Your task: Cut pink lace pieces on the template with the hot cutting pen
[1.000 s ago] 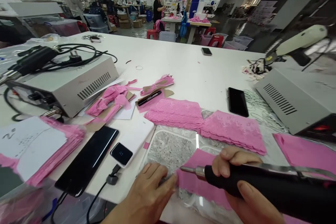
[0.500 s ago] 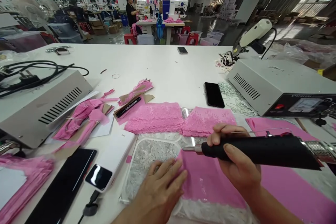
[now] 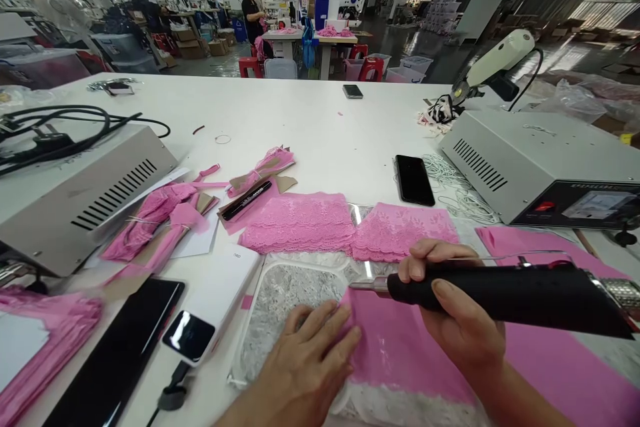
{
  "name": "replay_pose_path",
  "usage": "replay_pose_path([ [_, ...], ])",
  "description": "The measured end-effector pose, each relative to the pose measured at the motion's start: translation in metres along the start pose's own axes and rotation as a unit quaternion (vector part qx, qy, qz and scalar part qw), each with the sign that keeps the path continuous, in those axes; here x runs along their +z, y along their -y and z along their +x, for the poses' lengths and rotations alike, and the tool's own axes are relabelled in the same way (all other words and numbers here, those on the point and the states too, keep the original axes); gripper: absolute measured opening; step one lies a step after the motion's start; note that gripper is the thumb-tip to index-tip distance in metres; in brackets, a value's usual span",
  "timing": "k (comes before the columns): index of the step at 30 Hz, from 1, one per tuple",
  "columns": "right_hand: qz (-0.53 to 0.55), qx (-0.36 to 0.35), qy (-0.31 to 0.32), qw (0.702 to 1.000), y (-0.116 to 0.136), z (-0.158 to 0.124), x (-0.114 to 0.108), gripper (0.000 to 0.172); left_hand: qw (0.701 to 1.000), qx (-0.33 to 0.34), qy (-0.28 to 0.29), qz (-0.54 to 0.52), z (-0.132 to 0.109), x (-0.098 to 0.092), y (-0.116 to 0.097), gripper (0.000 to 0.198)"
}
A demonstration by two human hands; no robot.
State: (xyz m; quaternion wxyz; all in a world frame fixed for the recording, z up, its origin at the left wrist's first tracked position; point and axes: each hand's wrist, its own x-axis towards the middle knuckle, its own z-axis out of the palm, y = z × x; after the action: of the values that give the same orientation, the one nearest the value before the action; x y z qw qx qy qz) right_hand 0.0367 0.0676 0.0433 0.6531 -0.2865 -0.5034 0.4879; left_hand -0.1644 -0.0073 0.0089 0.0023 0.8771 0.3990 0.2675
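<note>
The right hand (image 3: 460, 320) is clamped round a black tool (image 3: 525, 297), its metal tip (image 3: 370, 285) at a corner of pink cloth (image 3: 400, 347). Apart from it, the left hand (image 3: 310, 363) lies palm down, fingers (image 3: 341, 349) at that cloth's edge. The cloth spreads between the hands; lace stacks (image 3: 300, 221) sit beyond.

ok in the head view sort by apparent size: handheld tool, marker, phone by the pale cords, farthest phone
Largest to smallest:
1. Handheld tool
2. Phone by the pale cords
3. Marker
4. Farthest phone, though distance shrinks it
</note>
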Motion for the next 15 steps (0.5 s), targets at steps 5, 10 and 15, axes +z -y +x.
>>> replay_pose_path([
  [5, 0.006, -0.001, -0.003, 1.000, -0.0008, 0.0008, -0.0007, 0.010, 1.000, -0.004, 0.014, -0.003, -0.0017, 0.0009, 0.0002, 0.028],
  [10, -0.003, 0.001, -0.002, 1.000, -0.0003, 0.0008, 0.0001, 0.010, 1.000, -0.004, 0.026, -0.005, -0.0034, 0.0004, 0.0010, 0.029],
  [15, -0.012, -0.001, 0.001, 1.000, 0.0019, -0.0003, 0.0014, 0.004, 1.000, 0.001, 0.022, 0.000, -0.0010, -0.0011, 0.0014, 0.028],
])
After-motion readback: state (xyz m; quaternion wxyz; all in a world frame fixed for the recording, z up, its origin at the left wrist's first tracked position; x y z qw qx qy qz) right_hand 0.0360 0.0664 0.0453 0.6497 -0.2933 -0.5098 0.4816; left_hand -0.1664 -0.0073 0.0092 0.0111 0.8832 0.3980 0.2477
